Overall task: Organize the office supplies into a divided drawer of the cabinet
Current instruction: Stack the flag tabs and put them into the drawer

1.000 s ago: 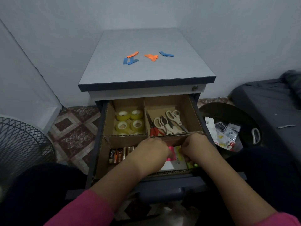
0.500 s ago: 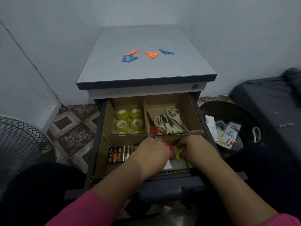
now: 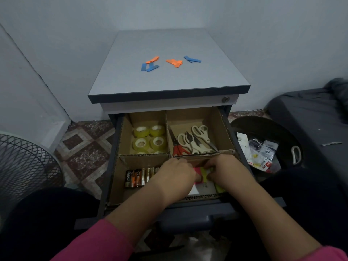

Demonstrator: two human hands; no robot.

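The top drawer (image 3: 224, 117) of the cabinet (image 3: 169, 91) is being held open, lined with a cardboard divider (image 3: 145, 157) making four compartments. In the far-left compartment, four yellow tape rolls (image 3: 149, 137) are fully showing, with two more partly hidden by the divider wall at the near edge. In the far-right compartment, scissors (image 3: 194, 142) are lying piled: one red-handled pair and about three cream-handled pairs, exact count hard to tell. In the near-left compartment, batteries (image 3: 140, 177) are lined up side by side against the far wall, about six being visible, the rest being covered by the left hand (image 3: 178, 176). Both hands are being kept low in the near-right compartment; the left hand and the right hand (image 3: 226, 171) are pressed close together over sticky notes (image 3: 204, 175), pink and yellow-green ones showing between them. Fingers of both hands are curled down onto the notes, but whether they are actually being pinched cannot be told, as the fingertips are hidden. A white pad (image 3: 203, 190) is lying under the notes near the front edge. On the cabinet top, toward the far half, seven coloured strips (image 3: 174, 62) are lying loose in three little groups: four blue, three orange.
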